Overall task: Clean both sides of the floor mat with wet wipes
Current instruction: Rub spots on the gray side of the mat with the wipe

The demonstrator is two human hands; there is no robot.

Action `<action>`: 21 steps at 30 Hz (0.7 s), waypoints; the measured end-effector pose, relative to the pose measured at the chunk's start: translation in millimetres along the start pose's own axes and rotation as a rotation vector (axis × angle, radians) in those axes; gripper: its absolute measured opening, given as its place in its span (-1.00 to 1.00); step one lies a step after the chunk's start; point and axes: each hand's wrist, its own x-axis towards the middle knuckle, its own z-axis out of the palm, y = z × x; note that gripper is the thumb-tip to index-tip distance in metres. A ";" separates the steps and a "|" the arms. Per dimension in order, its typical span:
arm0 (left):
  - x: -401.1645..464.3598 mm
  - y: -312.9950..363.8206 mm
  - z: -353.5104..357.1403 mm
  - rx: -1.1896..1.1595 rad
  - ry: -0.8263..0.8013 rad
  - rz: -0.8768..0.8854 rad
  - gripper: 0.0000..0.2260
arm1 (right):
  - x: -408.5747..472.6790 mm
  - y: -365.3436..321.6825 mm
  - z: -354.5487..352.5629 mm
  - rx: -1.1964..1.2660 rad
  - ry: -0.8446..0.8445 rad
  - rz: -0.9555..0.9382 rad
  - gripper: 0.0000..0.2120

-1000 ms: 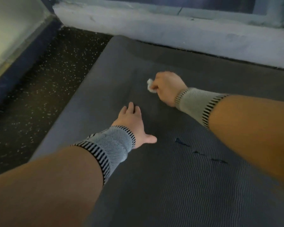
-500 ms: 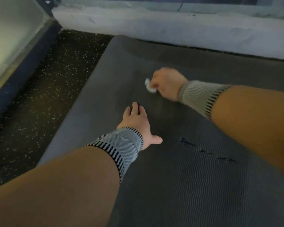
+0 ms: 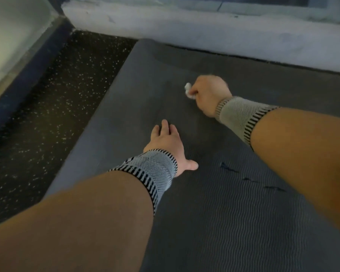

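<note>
While bunched in the curled fingers of the right hand (image 3: 209, 93), wet wipe (image 3: 188, 90) pressed on floor mat (image 3: 234, 213), beyond left hand (image 3: 168, 143), lying flat and open-fingered, holding nothing. Unwiped mat running lengthwise toward the body; right hand nearer the far end.

You have no text, label, brand or number to read here. The floor mat (image 3: 214, 213) carries only a wavy ribbed pattern, and the wristbands (image 3: 151, 171) show plain stripes.
</note>
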 end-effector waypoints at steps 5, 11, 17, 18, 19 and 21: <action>-0.2 -2.2 2.5 0.004 0.024 0.018 0.11 | -62.3 -21.2 3.3 0.041 -0.153 -0.456 -0.74; 1.3 -1.8 3.6 -0.002 0.024 0.008 0.11 | -35.9 -14.9 2.4 -0.023 0.018 -0.104 -0.78; -1.4 -2.3 0.9 -0.002 0.050 0.020 0.09 | -63.3 -10.7 -9.0 -0.070 -0.149 -0.217 -0.74; -4.5 -1.0 1.9 -0.032 0.053 0.005 0.09 | -53.0 0.2 -11.7 -0.062 -0.127 -0.053 -0.73; -8.8 -1.1 4.0 -0.055 0.071 -0.009 0.06 | -48.2 4.3 -10.6 -0.028 -0.089 0.060 -0.74; -21.3 -5.4 11.7 -0.065 0.124 -0.009 -0.04 | -59.2 -8.8 -4.2 0.022 -0.073 0.054 -0.77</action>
